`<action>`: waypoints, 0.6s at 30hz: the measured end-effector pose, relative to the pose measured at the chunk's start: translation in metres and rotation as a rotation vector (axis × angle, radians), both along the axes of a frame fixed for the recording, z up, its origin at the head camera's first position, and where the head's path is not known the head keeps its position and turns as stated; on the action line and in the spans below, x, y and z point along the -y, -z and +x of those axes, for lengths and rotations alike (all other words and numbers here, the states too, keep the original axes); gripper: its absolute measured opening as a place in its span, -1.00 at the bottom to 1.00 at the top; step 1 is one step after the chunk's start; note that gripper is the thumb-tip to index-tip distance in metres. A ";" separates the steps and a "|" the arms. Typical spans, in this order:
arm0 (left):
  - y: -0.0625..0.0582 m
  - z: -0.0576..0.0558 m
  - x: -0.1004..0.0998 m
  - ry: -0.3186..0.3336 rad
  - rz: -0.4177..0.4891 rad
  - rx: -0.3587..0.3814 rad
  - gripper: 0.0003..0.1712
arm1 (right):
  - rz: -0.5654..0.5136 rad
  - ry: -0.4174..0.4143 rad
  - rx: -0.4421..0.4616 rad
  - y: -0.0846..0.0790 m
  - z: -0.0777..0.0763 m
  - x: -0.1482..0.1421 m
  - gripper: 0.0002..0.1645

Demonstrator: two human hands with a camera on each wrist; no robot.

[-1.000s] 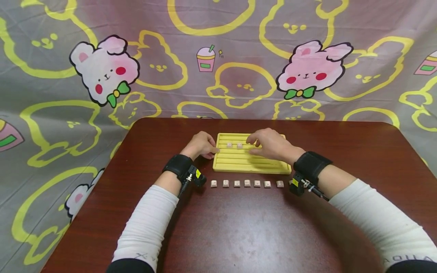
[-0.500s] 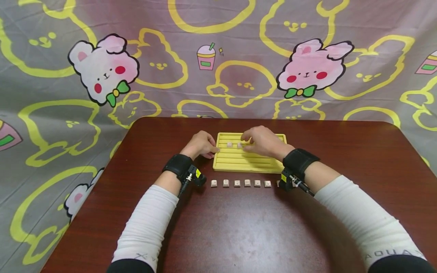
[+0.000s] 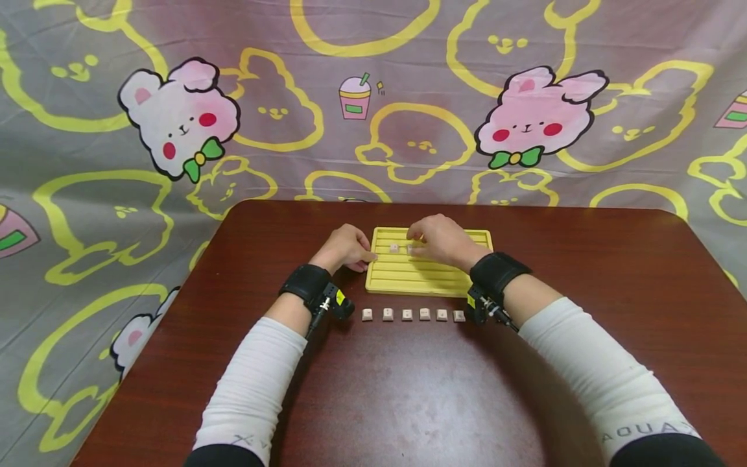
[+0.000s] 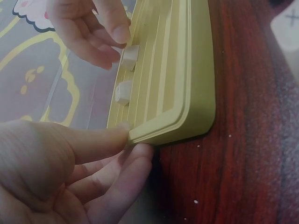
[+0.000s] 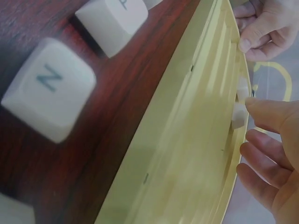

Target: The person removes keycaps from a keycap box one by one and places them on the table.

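Note:
My left hand [image 3: 349, 250] pinches the left edge of a yellow ridged tray [image 3: 426, 285], thumb on the rim and fingers curled at the outer side. Two white keycaps sit in an upper groove of the tray. The left keycap [image 3: 393, 248] stands apart from my fingers. Over the tray, my right hand [image 3: 443, 240] is at the other keycap [image 5: 239, 115]; its thumb tip appears to touch that cap, while the other fingers stay spread and loosely bent. In the left wrist view, the same keycap [image 4: 130, 58] lies right beside the right fingertips.
In front of the tray a row of several white keycaps [image 3: 406, 315] lies on the dark red-brown table [image 3: 432, 389]. One keycap [image 5: 49, 88] bears the letter N. A patterned cloth [image 3: 420, 78] hangs behind the table's far edge.
My right hand has moved left across the tray, from beside the second keycap to touching it. The right forearm now covers the right end of the keycap row. My left hand keeps its place.

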State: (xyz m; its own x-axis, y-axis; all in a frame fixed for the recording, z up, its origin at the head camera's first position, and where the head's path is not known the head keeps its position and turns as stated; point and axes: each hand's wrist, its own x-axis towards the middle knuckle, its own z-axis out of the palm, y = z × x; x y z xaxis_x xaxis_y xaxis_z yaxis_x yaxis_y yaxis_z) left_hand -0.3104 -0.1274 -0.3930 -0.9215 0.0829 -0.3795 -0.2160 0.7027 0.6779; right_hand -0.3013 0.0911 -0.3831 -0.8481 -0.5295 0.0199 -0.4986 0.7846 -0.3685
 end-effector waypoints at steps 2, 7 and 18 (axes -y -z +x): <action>-0.001 0.000 0.000 0.002 0.001 -0.002 -0.79 | 0.006 0.001 -0.011 0.001 0.000 0.002 -0.61; -0.004 0.002 -0.001 0.004 0.016 0.002 -0.77 | 0.050 0.000 -0.043 0.004 -0.001 0.007 -0.65; -0.003 0.003 0.000 -0.006 0.006 0.012 -0.76 | 0.098 -0.018 -0.082 0.011 -0.002 0.012 -0.75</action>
